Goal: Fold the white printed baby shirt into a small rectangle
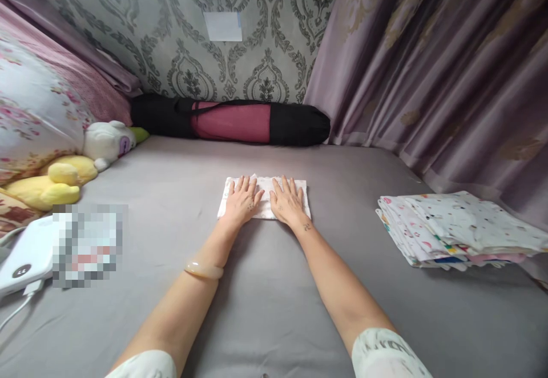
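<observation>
Nearest, two pale sleeves (387, 352) are at the bottom edge of the view, and a cream bangle (203, 269) circles the left forearm. The left hand (243, 200) and right hand (287, 198) lie palm down, a little apart, with fingers extended and gripping nothing. Under them, a folded pale printed cloth (264, 209) lies flat on the grey bed sheet (265, 286), centred before the person; one palm on each half probably spreads the pressure evenly.

To the left lies what looks like a white power bank (36, 246) with a cable (17, 312) plugged in (the thing beside it is pixelated beyond telling). To the right, folded printed cloths (458, 224) form a pile, seemingly set aside to leave the middle free for handling.

Farther back, yellow (43, 190) and white plush toys (106, 141) sit against a floral pillow (34, 109). A long black-and-red carry bag (233, 122) lies along the patterned wall (268, 69), perhaps tucked there out of reach, beside the purple curtain (363, 69).
</observation>
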`<state>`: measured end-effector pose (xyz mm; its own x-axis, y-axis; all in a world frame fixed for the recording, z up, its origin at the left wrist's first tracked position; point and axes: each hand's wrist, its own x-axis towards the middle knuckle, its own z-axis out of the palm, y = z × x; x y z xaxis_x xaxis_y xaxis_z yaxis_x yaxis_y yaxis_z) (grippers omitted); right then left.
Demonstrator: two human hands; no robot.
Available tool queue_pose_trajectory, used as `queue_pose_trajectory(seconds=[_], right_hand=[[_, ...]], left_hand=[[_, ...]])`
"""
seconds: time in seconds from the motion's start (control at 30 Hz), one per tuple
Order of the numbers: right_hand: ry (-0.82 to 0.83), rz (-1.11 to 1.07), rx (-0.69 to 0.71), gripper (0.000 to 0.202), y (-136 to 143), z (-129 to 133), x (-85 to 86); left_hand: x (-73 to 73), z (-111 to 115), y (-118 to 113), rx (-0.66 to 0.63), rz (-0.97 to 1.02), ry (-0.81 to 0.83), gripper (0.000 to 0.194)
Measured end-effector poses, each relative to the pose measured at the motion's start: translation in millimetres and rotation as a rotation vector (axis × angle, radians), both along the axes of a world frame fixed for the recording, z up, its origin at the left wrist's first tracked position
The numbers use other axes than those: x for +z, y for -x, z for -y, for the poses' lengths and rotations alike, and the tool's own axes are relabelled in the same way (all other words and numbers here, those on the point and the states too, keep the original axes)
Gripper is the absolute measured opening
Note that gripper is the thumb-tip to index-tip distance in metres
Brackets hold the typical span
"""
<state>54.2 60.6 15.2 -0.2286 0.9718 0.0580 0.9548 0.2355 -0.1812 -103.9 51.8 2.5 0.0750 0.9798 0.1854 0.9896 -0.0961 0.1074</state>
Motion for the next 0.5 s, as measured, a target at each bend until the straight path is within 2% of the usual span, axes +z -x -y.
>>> queue_pose_trajectory(seconds=[0.1, 0.27, 0.4, 0.5], right_hand=[[0.02, 0.019, -0.003, 0.052, 1.5, 1.1, -4.1], [0.001, 0.019, 0.003, 0.052, 0.2, 1.1, -6.8], [0.017, 0.019, 0.001, 0.053, 0.0, 0.7, -4.9], [0.034, 0.002, 0.0, 0.053, 2.0, -0.5, -0.3]], left_hand=[[-0.7, 1.9, -3.2, -0.015, 0.007, 0.098, 0.059], [-3.3, 0.9, -1.1, -0.021, 0.052, 0.11, 0.059], [-5.9, 0.1, -0.5, -0.037, 0.061, 0.06, 0.057], [-6.5, -0.3, -1.8, -0.088, 0.072, -0.068, 0.052]])
